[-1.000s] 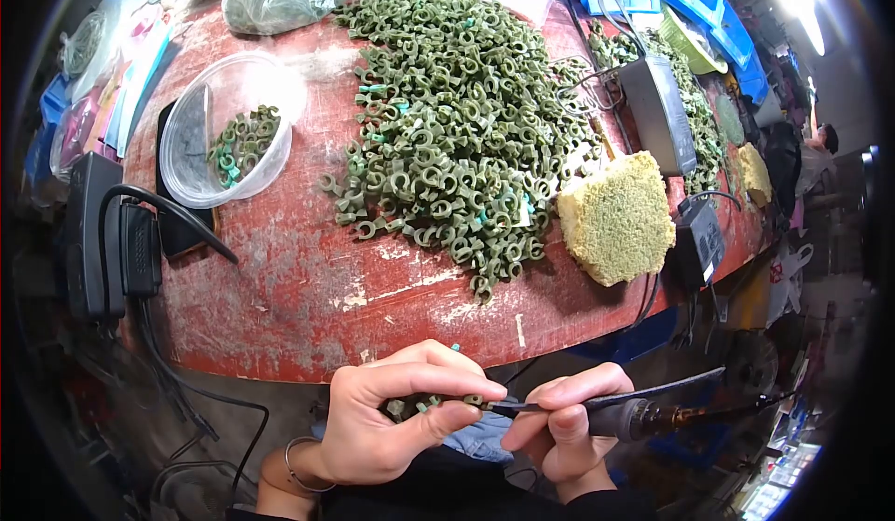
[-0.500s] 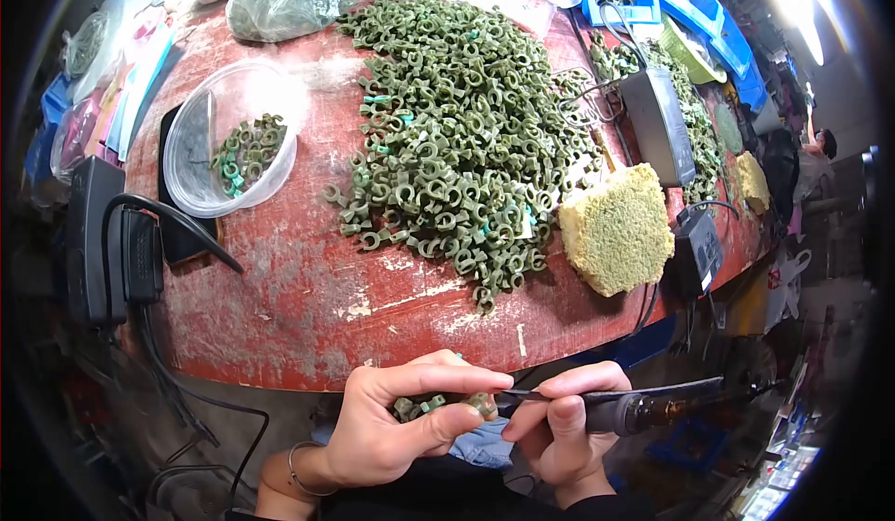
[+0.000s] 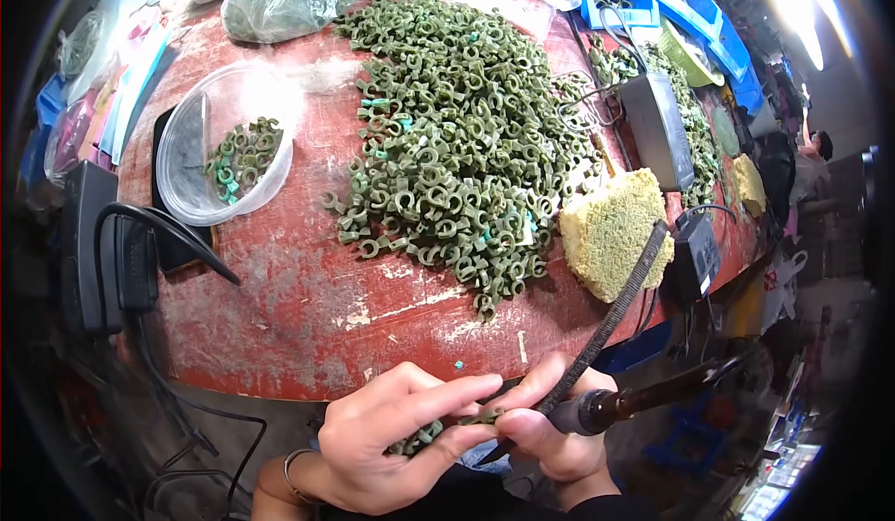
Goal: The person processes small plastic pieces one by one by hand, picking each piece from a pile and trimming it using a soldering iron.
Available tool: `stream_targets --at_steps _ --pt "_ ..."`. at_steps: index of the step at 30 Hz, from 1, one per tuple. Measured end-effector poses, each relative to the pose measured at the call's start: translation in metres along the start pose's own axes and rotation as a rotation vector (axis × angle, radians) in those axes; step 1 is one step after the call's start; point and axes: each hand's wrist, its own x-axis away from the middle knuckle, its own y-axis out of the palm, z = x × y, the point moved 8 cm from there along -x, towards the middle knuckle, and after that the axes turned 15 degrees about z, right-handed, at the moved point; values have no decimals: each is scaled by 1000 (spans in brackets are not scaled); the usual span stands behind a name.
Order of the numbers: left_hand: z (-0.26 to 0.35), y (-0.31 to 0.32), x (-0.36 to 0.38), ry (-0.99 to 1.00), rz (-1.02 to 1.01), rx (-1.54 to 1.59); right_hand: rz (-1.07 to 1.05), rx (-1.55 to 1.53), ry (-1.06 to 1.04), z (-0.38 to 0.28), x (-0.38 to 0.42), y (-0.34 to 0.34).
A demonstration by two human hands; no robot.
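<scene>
Several small green ring-shaped pieces (image 3: 417, 440) sit in the curled fingers of my left hand (image 3: 373, 446). One more green piece (image 3: 485, 417) is pinched at its fingertips, where the fingers of my right hand (image 3: 559, 446) meet it. My right hand is closed round a long dark file (image 3: 620, 307), which slants up to the right with its tip in front of the sponge. Beside the file, the same hand holds a dark-handled tool with a brown shaft (image 3: 643, 402). Both hands are just below the table's front edge.
A large pile of green pieces (image 3: 457, 139) covers the middle of the red table (image 3: 280, 335). At left stand a clear plastic tub (image 3: 177, 162) with some pieces, a phone (image 3: 177, 251) and black adapters (image 3: 93, 251). A yellow sponge (image 3: 606, 232) and black boxes (image 3: 657, 130) lie right.
The file has swung from nearly level to a steep slant, its far end now up by the sponge. My hands have come closer together and meet at the pinched piece.
</scene>
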Motion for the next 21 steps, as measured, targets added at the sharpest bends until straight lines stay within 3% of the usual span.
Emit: stream_targets --at_steps 4,8,12,14,19,21 --pt "6 1 4 53 -10 -76 7 -259 362 15 6 -2" --pt "4 3 2 42 -35 56 1 -475 445 17 6 7" --pt "-2 1 3 -47 -26 36 169 -539 207 13 -2 -7" --pt "-5 -3 6 -69 29 -28 104 -417 93 6 -4 -14" --pt "-8 -1 4 -49 42 3 202 -403 -44 7 2 -25" --pt "-10 -1 5 -28 62 64 368 -158 -39 -1 5 -38"
